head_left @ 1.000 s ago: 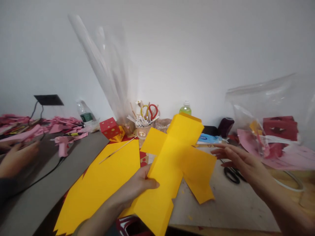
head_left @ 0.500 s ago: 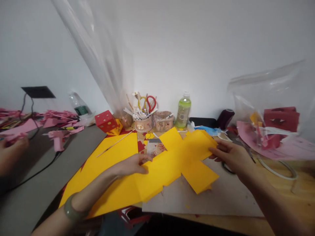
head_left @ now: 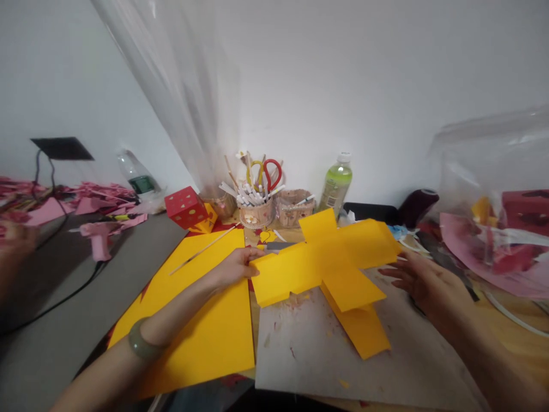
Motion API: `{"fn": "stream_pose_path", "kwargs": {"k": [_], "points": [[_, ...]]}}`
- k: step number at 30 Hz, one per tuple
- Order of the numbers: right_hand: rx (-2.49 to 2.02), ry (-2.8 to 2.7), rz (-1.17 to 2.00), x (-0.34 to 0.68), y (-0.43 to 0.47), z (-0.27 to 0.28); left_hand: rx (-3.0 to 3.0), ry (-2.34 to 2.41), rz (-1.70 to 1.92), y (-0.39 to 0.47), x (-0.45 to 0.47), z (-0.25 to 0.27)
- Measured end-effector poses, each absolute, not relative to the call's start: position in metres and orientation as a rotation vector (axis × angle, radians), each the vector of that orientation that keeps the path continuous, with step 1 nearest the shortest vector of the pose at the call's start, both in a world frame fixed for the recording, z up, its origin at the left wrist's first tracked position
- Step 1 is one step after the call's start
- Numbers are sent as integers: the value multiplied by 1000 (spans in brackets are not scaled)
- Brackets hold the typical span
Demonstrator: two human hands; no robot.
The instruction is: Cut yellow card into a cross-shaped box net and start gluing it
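Observation:
A yellow cross-shaped paper cutout point(head_left: 330, 254) with creased flaps is held above a grey board point(head_left: 300, 349). My left hand point(head_left: 234, 269), a green bangle on its wrist, pinches the left end of the cutout between thumb and fingers. At the cutout's right end is my right hand point(head_left: 422, 280), its fingers apart beside the edge; whether they touch the paper I cannot make out. One flap hangs down toward the board. Under my left forearm lies a large yellow sheet point(head_left: 214, 332) with a thin stick point(head_left: 203, 249) on it.
Behind stand a red box point(head_left: 184, 207), a basket of pens and scissors point(head_left: 256, 213), a smaller basket point(head_left: 295, 209) and a green bottle point(head_left: 337, 183). A pink glue gun point(head_left: 98, 237) lies left, near another person's hand point(head_left: 17, 240). Clear plastic bags hang right.
The cutout has been raised and tilted, and a lower flap now hangs away from it. My right hand's fingers have loosened from its right end. The view has shifted slightly.

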State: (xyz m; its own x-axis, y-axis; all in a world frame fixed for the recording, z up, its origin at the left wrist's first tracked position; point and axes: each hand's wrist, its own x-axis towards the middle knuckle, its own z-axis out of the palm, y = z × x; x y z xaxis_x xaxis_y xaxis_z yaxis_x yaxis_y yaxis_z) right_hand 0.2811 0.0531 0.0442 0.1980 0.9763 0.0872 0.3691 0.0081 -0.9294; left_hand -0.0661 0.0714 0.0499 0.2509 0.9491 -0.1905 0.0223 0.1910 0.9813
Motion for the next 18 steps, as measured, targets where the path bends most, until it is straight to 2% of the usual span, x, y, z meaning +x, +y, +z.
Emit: {"fn": "stream_pose_path", "kwargs": {"k": [8, 12, 14, 18], "points": [[-1598, -1722, 734, 251, 21, 16, 1149, 1063, 1089, 81, -77, 61], [-1602, -2360, 262, 235, 2, -5, 1164, 1038, 1111, 83, -69, 73], [-1625, -2496, 17, 235, 1, -8, 1168, 1027, 1109, 83, -66, 76], [-1607, -2527, -111, 243, 13, -4, 1172, 1011, 1119, 85, -65, 77]]}}
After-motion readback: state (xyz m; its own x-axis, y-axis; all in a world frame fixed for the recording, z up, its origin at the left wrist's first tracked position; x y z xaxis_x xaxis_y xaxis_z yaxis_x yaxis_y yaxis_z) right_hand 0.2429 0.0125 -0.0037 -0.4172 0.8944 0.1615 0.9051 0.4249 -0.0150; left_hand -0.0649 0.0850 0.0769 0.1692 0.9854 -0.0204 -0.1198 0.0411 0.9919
